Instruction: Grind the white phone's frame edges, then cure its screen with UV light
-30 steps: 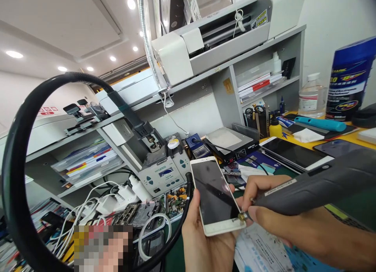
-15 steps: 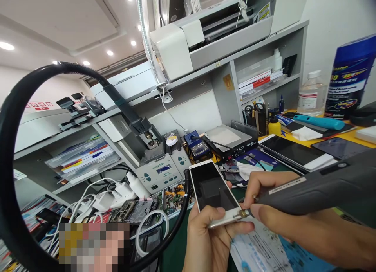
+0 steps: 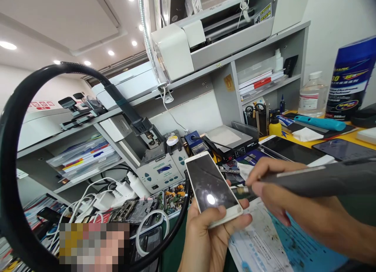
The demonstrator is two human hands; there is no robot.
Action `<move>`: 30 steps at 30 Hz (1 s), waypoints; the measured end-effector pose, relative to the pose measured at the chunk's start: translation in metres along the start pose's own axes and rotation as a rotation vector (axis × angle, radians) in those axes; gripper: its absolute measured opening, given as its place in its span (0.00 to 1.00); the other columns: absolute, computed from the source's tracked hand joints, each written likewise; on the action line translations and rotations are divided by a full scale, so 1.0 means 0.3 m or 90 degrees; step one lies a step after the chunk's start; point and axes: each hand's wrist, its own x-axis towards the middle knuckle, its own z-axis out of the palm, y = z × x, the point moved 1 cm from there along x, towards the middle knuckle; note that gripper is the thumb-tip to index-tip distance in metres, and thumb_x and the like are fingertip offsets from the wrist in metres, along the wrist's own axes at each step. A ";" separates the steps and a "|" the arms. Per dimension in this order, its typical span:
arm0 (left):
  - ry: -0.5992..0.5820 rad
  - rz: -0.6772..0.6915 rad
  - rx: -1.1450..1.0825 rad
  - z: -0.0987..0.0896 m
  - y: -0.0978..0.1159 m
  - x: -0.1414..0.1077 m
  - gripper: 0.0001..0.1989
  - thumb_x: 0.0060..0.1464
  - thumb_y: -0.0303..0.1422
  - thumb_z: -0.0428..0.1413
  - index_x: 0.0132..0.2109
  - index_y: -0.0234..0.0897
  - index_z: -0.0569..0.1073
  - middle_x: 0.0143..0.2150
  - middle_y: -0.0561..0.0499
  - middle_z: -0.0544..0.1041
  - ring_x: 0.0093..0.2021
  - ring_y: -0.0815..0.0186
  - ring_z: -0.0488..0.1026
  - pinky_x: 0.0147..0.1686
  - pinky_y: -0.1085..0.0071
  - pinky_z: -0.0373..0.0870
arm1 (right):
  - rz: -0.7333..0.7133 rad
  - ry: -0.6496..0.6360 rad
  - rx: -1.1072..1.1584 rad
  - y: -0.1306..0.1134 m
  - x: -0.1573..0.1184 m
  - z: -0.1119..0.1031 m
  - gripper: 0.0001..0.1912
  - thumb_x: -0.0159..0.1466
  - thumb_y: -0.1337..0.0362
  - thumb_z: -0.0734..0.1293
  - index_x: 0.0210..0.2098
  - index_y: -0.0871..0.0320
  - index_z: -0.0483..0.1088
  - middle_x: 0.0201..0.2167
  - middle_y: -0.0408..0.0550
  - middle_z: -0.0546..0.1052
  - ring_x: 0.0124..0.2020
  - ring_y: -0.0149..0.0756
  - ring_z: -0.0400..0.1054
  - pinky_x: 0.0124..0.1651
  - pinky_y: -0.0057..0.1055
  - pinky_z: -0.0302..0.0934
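Observation:
My left hand (image 3: 207, 225) is closed around a white smartphone (image 3: 205, 178), with the thumb over the lower front and the fingers along the far edge and beneath. Its dark screen faces up and shows smudges and a bright light reflection. In my right hand (image 3: 288, 201) is a dark grey handheld electric tool (image 3: 320, 180) with a brass-coloured collar and a thin metal tip. The tip is blurred and lies just right of the phone's edge; whether it touches is hard to tell. A printed blue and white sheet (image 3: 261, 240) lies below both hands.
A black hose (image 3: 8, 146) loops at left around a rework station (image 3: 161, 172). Circuit boards (image 3: 173, 195) and cables crowd the left. Behind are a flat heating plate (image 3: 226, 139) and a blue soldering iron stand (image 3: 195, 143). Another phone (image 3: 289, 148) lies right, near a blue can (image 3: 349, 80).
The tool's tip has moved from over the phone's lower end to beyond its right edge. The phone has tilted, and its screen now catches a light reflection.

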 end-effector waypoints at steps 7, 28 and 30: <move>-0.126 -0.016 0.034 -0.019 0.018 0.009 0.24 0.49 0.15 0.52 0.54 0.27 0.72 0.47 0.38 0.80 0.51 0.42 0.76 0.49 0.53 0.75 | 0.055 0.106 0.051 0.051 0.086 -0.008 0.20 0.63 0.45 0.68 0.48 0.48 0.71 0.33 0.45 0.81 0.24 0.36 0.75 0.16 0.23 0.62; -0.181 0.087 0.354 -0.062 0.025 0.043 0.32 0.50 0.41 0.66 0.58 0.30 0.70 0.43 0.37 0.81 0.38 0.54 0.80 0.38 0.59 0.79 | 0.075 -0.057 0.134 0.058 0.082 -0.009 0.13 0.63 0.51 0.70 0.42 0.52 0.71 0.39 0.45 0.76 0.44 0.45 0.71 0.45 0.38 0.68; -0.185 0.070 0.395 -0.073 0.036 0.051 0.28 0.51 0.45 0.65 0.52 0.27 0.76 0.37 0.37 0.82 0.36 0.55 0.80 0.39 0.59 0.78 | 0.041 -0.034 0.080 0.058 0.081 -0.014 0.14 0.63 0.50 0.70 0.42 0.51 0.71 0.34 0.43 0.74 0.39 0.43 0.70 0.41 0.37 0.68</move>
